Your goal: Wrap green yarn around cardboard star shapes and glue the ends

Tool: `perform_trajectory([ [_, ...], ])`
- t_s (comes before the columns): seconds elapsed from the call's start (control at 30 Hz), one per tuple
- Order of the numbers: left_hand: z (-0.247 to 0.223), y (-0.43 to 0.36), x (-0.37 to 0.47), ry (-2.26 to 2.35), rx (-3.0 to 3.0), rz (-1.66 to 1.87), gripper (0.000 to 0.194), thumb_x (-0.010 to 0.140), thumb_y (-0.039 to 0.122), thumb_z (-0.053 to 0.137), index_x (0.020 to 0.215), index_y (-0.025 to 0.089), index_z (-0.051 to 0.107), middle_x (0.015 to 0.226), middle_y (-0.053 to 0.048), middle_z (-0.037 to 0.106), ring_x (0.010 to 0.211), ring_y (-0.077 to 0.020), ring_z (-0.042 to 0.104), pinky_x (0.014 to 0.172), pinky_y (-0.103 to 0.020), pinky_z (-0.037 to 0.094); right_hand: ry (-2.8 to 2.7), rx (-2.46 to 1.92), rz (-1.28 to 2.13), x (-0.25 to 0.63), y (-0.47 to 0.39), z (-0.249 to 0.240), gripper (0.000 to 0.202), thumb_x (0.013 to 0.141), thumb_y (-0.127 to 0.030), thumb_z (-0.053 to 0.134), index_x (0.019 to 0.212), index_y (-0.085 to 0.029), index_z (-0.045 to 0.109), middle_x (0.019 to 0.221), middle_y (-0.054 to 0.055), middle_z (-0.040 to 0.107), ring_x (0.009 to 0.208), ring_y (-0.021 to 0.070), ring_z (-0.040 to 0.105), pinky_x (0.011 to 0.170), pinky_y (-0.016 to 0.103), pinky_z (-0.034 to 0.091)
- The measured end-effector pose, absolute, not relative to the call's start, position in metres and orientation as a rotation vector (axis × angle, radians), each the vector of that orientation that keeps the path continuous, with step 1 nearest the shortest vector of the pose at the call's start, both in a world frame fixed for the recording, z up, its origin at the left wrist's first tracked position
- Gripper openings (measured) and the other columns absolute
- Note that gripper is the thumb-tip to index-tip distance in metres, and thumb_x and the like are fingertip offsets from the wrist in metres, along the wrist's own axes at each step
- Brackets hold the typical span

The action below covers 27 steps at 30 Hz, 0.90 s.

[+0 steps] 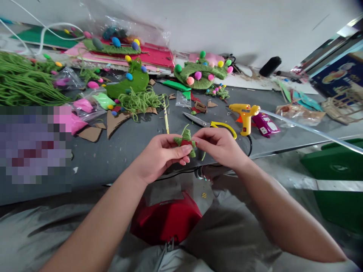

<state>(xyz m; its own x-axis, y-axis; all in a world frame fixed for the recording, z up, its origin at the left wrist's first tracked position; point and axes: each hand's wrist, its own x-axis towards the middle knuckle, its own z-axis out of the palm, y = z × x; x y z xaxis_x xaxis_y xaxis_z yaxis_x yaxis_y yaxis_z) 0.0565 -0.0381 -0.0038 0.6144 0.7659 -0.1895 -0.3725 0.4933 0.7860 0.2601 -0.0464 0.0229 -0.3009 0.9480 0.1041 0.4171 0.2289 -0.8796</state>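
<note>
A small star-shaped piece wound in green yarn, with a red middle (185, 135), is held just above the near edge of the dark grey worktop (124, 140), at the centre of the frame. It is pinched from the left by the left hand (164, 154), whose thumb is laid across the front; by the narrow grip of the right hand (217, 145), its right side is held between thumb and fingertips, and whether yarn is pinched there too cannot be told. A loose green yarn strand (203, 155) is seen hanging below the right hand.

The winding is judged to be well along: the visible points are mostly covered in green, while red is left showing at the middle. The back cannot be seen, and no coloured balls are seen on the star, whereas a larger green yarn-wrapped piece with coloured balls (198, 76) is placed at upper centre. The yellow-handled metal scissors (195, 120) and the yellow glue gun (246, 120) are left lying unheld on the worktop, right of centre
</note>
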Motion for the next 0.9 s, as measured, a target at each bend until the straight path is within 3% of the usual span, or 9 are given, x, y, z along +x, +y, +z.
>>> perform_trajectory([
  [0.27, -0.002, -0.033, 0.064, 0.856, 0.796, 0.965, 0.019, 0.071, 0.022, 0.088, 0.085, 0.014, 0.079, 0.078, -0.002, 0.074, 0.065, -0.0096, 0.067, 0.064, -0.018, 0.057, -2.115, -1.225, 0.566, 0.25, -0.056, 0.008, 0.017, 0.097, -0.018, 0.056, 0.101, -0.014, 0.072, 0.082, 0.002, 0.065, 0.073, 0.012, 0.057, 0.068, 0.025, 0.044],
  [0.5, -0.01, -0.036, 0.061, 1.164, 1.403, 0.875, 0.012, 0.082, 0.028, 0.073, 0.081, 0.016, 0.073, 0.069, -0.002, 0.068, 0.063, -0.0161, 0.064, 0.06, -0.028, 0.052, -2.482, -1.23, 0.246, 0.255, -0.052, 0.02, 0.023, 0.102, -0.024, 0.049, 0.105, -0.016, 0.071, 0.093, 0.006, 0.068, 0.083, 0.0169, 0.063, 0.07, 0.028, 0.044],
  [0.67, -0.006, -0.034, 0.057, 1.098, 1.346, 0.702, 0.013, 0.082, 0.029, 0.072, 0.078, 0.016, 0.071, 0.063, -0.002, 0.066, 0.06, -0.0154, 0.062, 0.06, -0.027, 0.049, -2.534, -1.167, 0.289, 0.256, -0.046, 0.027, 0.024, 0.104, -0.027, 0.047, 0.106, -0.017, 0.068, 0.096, 0.007, 0.068, 0.084, 0.0169, 0.062, 0.069, 0.028, 0.043],
  [0.9, 0.002, -0.034, 0.051, 0.85, 1.05, 0.538, 0.019, 0.074, 0.03, 0.084, 0.077, 0.015, 0.073, 0.064, -0.001, 0.065, 0.059, -0.0112, 0.059, 0.06, -0.024, 0.049, -2.301, -1.103, 0.451, 0.264, -0.045, 0.03, 0.01, 0.098, -0.027, 0.064, 0.092, -0.019, 0.068, 0.085, 0.002, 0.067, 0.075, 0.0138, 0.059, 0.067, 0.027, 0.044],
])
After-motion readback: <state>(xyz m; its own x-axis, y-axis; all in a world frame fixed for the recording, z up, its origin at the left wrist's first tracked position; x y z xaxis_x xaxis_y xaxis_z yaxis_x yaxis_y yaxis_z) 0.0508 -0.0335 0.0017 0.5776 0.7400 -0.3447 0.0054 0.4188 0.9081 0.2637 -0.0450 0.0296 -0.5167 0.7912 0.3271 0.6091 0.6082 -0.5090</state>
